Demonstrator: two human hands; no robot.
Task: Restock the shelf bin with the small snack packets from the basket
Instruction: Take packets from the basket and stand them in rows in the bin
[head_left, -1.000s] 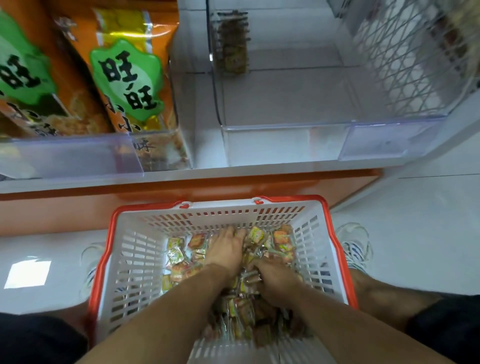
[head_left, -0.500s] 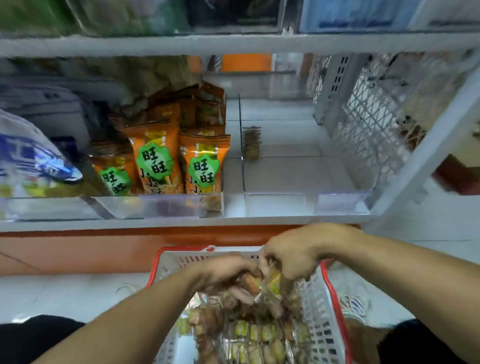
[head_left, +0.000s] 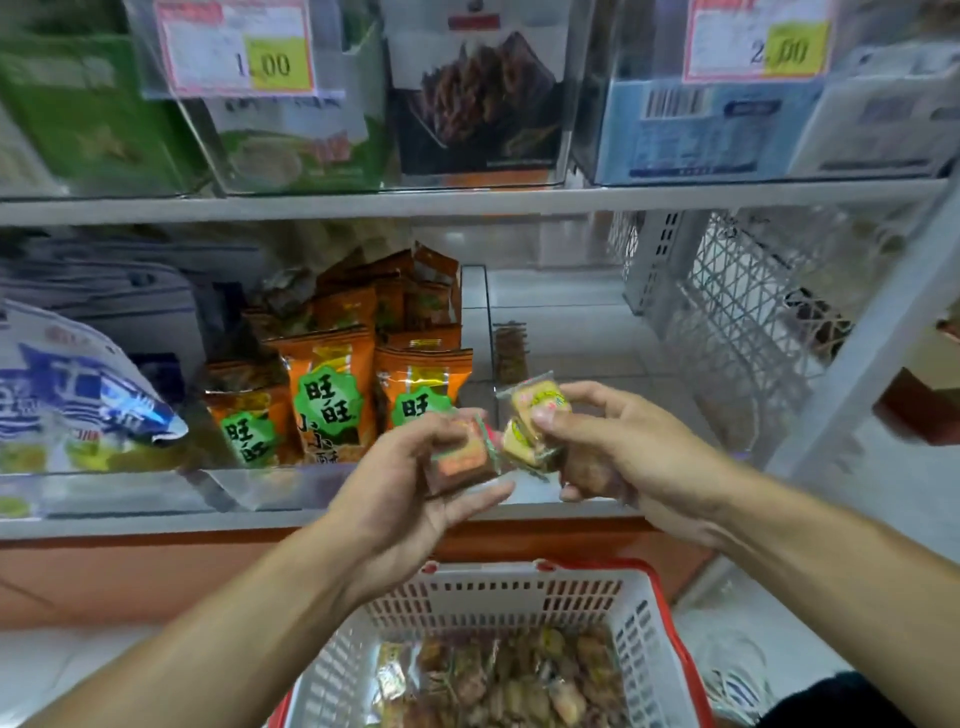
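Note:
My left hand (head_left: 410, 499) holds a reddish small snack packet (head_left: 460, 457) between thumb and fingers, in front of the shelf's lower edge. My right hand (head_left: 618, 452) grips a bunch of yellow small snack packets (head_left: 535, 415), raised just before the clear shelf bin (head_left: 587, 343). That bin holds only one brown packet (head_left: 510, 349) standing at its back left. Below, the white basket with a red rim (head_left: 519, 597) holds several more packets (head_left: 498, 680).
Orange snack bags (head_left: 332, 395) fill the bin left of the clear one, with a blue-and-white bag (head_left: 78, 395) further left. A white wire mesh panel (head_left: 743, 322) closes the shelf's right side. The upper shelf carries boxed goods and price tags (head_left: 234, 47).
Both hands came up out of the basket with packets and now hold them at shelf height. The view tilted up from the basket to the shelves.

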